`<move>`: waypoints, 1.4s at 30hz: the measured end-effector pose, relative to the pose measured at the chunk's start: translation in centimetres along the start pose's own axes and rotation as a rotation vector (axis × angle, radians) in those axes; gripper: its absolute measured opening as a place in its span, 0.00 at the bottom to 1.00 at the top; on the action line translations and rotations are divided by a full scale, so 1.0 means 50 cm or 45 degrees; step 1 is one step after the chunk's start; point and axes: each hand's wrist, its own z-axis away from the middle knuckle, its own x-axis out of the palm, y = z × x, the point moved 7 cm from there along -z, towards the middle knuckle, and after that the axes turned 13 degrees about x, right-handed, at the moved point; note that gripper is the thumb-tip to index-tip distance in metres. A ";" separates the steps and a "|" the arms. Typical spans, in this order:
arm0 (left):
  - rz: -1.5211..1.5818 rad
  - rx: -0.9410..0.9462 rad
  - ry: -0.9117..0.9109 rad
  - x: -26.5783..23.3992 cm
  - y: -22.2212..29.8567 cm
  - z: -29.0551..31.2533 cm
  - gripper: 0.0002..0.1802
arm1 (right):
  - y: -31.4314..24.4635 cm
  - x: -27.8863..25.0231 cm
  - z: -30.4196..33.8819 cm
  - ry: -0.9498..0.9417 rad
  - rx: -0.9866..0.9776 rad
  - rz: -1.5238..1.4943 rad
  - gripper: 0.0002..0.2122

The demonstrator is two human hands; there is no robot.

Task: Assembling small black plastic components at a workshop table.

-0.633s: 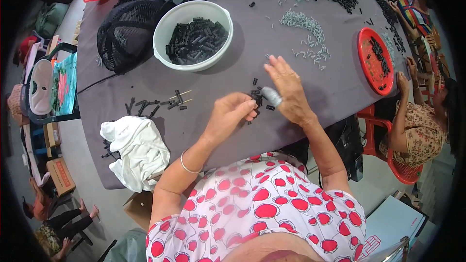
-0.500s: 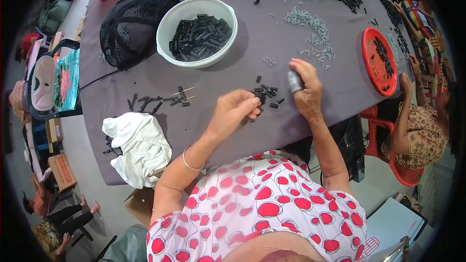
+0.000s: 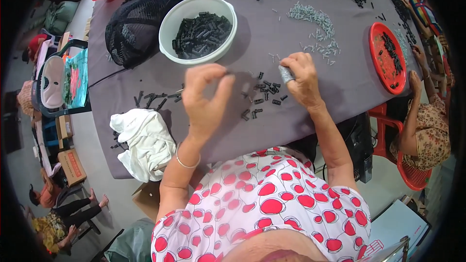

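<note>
Grey tablecloth point(image 3: 264, 29) spans frame centre; your left hand point(image 3: 206, 102) pinches narrowly, your right hand point(image 3: 304, 78) curls near black pieces point(image 3: 268, 87); contents indeterminable.

Head view: wide fisheye, left one of two head cameras, above left hand point(image 3: 200, 109) and right hand point(image 3: 305, 81), looking down. Hands near, mid-frame; patterned shirt point(image 3: 272, 206) closer, below them. Table point(image 3: 264, 24) stretches beyond them, edges bending.
</note>
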 end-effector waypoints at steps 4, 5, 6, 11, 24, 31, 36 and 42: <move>-0.306 0.238 0.037 -0.039 0.002 -0.069 0.10 | 0.014 -0.013 -0.002 -0.020 0.140 -0.087 0.11; -0.386 0.297 0.038 -0.042 0.001 -0.087 0.09 | 0.015 -0.009 -0.003 -0.013 0.137 -0.102 0.11; -0.465 0.357 0.038 -0.044 -0.001 -0.101 0.08 | 0.015 -0.006 -0.004 -0.026 0.137 -0.124 0.11; -0.629 0.478 -0.054 -0.035 -0.053 -0.135 0.07 | 0.012 -0.008 -0.002 -0.005 0.105 -0.079 0.11; -0.381 0.139 -0.484 0.030 -0.029 0.057 0.08 | 0.014 -0.010 -0.003 -0.025 0.117 -0.134 0.09; -0.155 0.015 -0.679 0.063 -0.036 0.049 0.08 | 0.022 -0.007 -0.005 -0.041 0.120 -0.164 0.09; -0.099 0.024 -0.920 0.099 -0.048 0.052 0.09 | 0.020 -0.008 -0.005 -0.046 0.134 -0.156 0.09; -0.056 -0.011 -0.738 0.091 -0.064 0.060 0.06 | 0.021 -0.007 -0.004 -0.034 0.141 -0.156 0.09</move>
